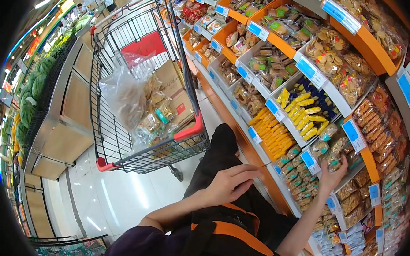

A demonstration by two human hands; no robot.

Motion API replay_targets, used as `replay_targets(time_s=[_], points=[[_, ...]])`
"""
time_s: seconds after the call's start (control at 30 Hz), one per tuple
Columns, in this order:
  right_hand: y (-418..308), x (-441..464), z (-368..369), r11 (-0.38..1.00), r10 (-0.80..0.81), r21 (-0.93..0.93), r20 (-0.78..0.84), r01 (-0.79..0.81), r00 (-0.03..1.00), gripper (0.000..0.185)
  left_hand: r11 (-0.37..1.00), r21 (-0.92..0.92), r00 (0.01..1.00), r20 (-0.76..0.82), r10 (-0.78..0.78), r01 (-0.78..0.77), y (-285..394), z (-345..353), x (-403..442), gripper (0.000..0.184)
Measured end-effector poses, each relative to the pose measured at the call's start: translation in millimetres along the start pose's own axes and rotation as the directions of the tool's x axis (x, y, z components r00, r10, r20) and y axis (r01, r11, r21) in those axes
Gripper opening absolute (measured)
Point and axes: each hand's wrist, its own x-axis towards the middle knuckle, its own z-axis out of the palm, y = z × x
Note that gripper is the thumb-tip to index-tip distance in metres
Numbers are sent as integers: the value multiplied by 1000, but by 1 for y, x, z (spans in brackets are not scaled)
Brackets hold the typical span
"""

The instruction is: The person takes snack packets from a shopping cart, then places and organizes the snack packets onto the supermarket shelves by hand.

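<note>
My right hand [332, 177] reaches into a shelf bin of small clear snack packets with green labels [300, 173]. Its thumb and fingers are closed around one snack packet [335, 161], which is partly hidden by the fingers. In front of my body, over my dark trousers, hovers my left hand [232, 183]; its fingers are loosely stretched out and nothing shows in them. Yellow packets [304, 114] and orange-yellow packets [271, 132] fill the bins just beyond my right hand.
A wire shopping cart [144, 155] stands to the left, holding a clear plastic bag [125, 95], cardboard [180, 103] and snack packets. Orange-edged shelves with blue price tags [310, 161] line the right. Watermelons [27, 110] lie on a stand at far left. A person [108, 0] is in the background.
</note>
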Motion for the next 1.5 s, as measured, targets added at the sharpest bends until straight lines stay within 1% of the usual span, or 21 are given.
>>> replay_targets(time_s=[0.03,0.17,0.27,0.33,0.4,0.47,0.53,0.57,0.67,0.7,0.73,0.8,0.83,0.9,0.97,1.07,1.1,1.2,1.23,1.33,1.5], points=[[4,-1,-5,999,17,30,-47,-16,999,62,1000,-22,999,45,-1,2,-1,4,1,34],[-7,-9,-38,992,102,-64,-112,-110,988,63,999,-33,995,103,16,-12,-2,17,12,33],[18,-23,-51,998,64,36,-202,-58,977,63,992,-128,988,152,18,2,1,28,23,32],[12,-38,-60,996,89,45,-279,-80,956,63,963,-259,980,195,-23,74,-4,43,24,34],[-2,-54,-70,971,187,199,-272,-135,944,62,895,-388,951,291,-109,221,1,53,29,34],[-17,-68,-85,932,297,267,-171,-246,940,64,811,-473,906,395,-153,343,-2,65,30,35],[-29,-76,-95,708,457,591,34,-387,889,68,726,-511,842,512,-173,460,-9,78,30,41],[-41,-77,-102,600,465,671,151,-436,873,72,667,-557,827,536,-167,495,-7,82,32,45],[-38,-88,-99,585,281,708,279,-395,918,72,505,-641,793,587,-163,578,-2,91,38,58],[-31,-90,-97,681,213,642,288,-353,934,72,471,-648,780,604,-162,599,-1,93,40,62],[-31,-94,-94,696,201,633,284,-341,938,72,435,-654,769,619,-162,618,1,94,42,66],[-47,-97,-90,725,172,614,278,-313,945,73,439,-652,776,596,-208,618,6,95,46,72],[-56,-101,-84,709,211,629,243,-319,947,74,441,-652,780,581,-232,617,9,96,46,75],[-70,-106,-77,884,41,451,179,-119,983,75,374,-710,799,571,-191,597,8,100,43,79],[-85,-108,-76,952,-136,300,206,70,969,76,348,-756,831,526,-181,554,14,100,42,85],[-87,-116,-75,935,-184,344,275,83,944,75,352,-689,773,572,-274,634,6,90,48,89],[-85,-116,-75,911,-195,407,273,70,942,66,384,-694,793,527,-305,609,-1,92,47,86],[-81,-117,-77,845,16,528,145,-90,989,57,-8,-745,734,658,-170,667,-16,78,49,81],[-85,-118,-80,696,166,679,166,-235,972,55,-3,-718,696,677,-240,696,-13,75,49,78],[-83,-116,-85,506,292,812,155,-290,944,59,-363,-682,708,702,-78,635,-24,72,43,75],[-76,-118,-84,375,350,872,180,-314,919,60,-379,-679,707,702,-83,629,-24,69,41,73]])
